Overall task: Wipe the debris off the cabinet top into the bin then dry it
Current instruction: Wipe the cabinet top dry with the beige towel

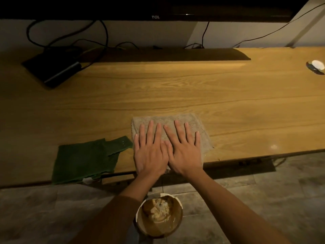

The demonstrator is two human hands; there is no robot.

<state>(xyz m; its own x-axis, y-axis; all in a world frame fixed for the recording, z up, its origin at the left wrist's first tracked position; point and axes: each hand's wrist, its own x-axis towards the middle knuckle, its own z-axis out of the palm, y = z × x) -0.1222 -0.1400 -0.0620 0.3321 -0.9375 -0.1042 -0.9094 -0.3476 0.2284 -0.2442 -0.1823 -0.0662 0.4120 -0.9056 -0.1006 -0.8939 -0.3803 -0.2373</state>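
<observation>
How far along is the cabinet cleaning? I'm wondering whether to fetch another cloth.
Looks done: the bin on the floor holds crumpled scraps, and the green cloth lies set aside. In hand: the left hand and right hand press flat on a grey cloth near the front edge. Left: drying the rest of the cabinet top.

Beige cloth (175,127) flat at counter (175,88) front edge; green cloth (84,161) just left; bin (140,219) on floor below, debris inside.
</observation>
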